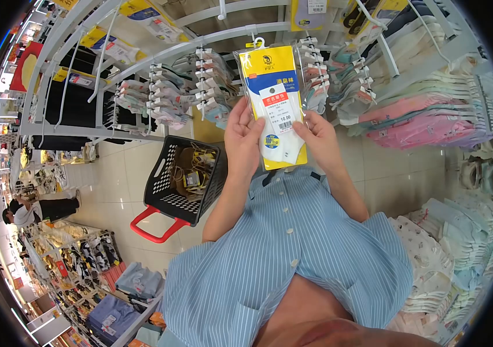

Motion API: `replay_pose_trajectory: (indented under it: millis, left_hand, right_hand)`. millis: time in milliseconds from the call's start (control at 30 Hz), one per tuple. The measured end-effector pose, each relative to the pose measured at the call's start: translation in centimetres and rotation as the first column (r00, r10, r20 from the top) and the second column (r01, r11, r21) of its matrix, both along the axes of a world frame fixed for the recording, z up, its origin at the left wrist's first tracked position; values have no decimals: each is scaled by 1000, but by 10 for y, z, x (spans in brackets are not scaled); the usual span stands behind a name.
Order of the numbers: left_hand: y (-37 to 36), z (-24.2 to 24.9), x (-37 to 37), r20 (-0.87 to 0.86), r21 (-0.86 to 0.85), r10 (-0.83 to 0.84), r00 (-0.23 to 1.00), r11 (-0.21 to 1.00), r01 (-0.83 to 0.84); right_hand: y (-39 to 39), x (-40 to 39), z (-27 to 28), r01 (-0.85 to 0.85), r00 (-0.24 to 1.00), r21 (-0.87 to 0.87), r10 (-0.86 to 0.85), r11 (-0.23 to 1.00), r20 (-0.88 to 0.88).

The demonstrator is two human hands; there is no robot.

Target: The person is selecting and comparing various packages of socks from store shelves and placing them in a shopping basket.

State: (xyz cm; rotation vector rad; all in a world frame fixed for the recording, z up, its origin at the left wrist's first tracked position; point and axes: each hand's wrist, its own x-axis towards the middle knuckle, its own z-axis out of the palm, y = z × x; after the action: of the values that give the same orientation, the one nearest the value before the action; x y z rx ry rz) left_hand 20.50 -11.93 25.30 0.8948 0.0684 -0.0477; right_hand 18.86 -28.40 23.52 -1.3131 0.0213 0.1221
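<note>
Now held: a sock pack (273, 104), front face toward the wearer, between both hands and close to the hanging socks.
Left hand (243, 136): pinching one edge of the pack, thumb on the front, fingers curled behind.
Right hand (319, 136): pinching the opposite edge the same way.
Sock rows: small hanging socks (168, 95) crowd the rack on both sides of the pack; metal hooks (103, 58) jut out at upper left.
Basket: a black basket (214, 179) stands just beside the left forearm in view, brown and yellow things inside, its red handle (162, 238) reaching over the floor.
Clothes edge: pink clothes (426, 127) bound the right, pale clothes (460, 243) the lower right.
Floor: pale tiles (128, 214) run between the basket and the left-hand racks; another strip shows between the right forearm and the pink clothes.
Far left: another person (38, 211) stands well apart.
</note>
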Motion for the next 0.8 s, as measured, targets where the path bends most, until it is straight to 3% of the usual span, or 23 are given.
replay_pose_trajectory:
  millis: [300, 500, 600, 700, 800]
  left_hand:
    - [-3, 6, -3, 52, 64, -29, 998, 998, 26]
    - [-3, 8, -4, 36, 53, -32, 999, 998, 30]
    - [-7, 15, -6, 49, 138, 0, 999, 990, -7]
    - [-3, -2, -4, 42, 161, 2, 999, 987, -9]
    - [3, 4, -7, -27, 159, 7, 1000, 987, -2]
  right_hand:
    - [-1, -2, 13, -10, 999, 91, 13, 996, -41]
    - [1, -3, 12, 10, 1000, 39, -10, 999, -17]
    - [3, -5, 12, 65, 996, -211, -52, 975, 67]
    - [5, -2, 1, 0, 1000, -37, 0, 999, 2]
    - [11, -2, 8, -36, 999, -31, 35, 999, -24]
